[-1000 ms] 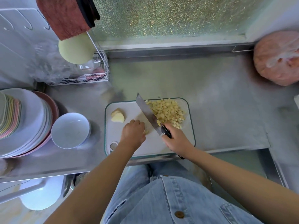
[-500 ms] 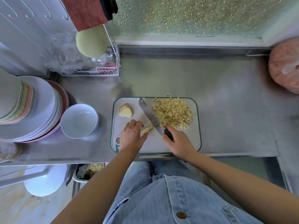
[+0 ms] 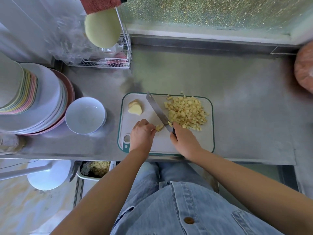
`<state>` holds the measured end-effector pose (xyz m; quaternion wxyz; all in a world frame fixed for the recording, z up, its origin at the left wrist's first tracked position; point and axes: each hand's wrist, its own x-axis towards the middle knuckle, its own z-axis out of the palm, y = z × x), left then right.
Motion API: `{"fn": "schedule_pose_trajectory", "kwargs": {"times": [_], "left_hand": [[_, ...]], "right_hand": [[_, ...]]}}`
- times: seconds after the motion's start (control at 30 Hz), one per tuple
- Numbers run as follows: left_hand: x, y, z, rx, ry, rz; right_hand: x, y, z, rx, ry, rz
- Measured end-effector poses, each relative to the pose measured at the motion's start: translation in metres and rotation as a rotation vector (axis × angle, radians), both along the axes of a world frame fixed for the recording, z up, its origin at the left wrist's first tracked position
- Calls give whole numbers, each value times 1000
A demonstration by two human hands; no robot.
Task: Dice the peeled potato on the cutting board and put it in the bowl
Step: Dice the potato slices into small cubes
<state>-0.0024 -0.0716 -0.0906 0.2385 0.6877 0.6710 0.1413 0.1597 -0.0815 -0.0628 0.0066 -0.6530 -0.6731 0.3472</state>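
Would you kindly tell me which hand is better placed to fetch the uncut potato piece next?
Probably the left: the left hand lies nearer the uncut potato piece, holding only a small sliver, while the right hand grips the knife.

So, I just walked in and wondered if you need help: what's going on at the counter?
A person is dicing potato on the cutting board. The right hand grips the knife, its blade angled across the board, while the left hand holds a small potato piece beside the blade. A pile of dice lies right of the blade, and uncut slices wait at the far left. The white bowl beside the board looks empty.
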Motion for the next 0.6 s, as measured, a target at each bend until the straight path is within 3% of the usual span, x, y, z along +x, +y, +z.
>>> {"fn": "schedule_pose_trajectory", "kwargs": {"times": [0.23,0.6], "left_hand": [[2,1,3,-51,-8,37],[4,2,1,-79,-30,70]], "right_hand": [[-1,7,23,51,131,-27],[-3,-15,8,-51,20,23]]}}
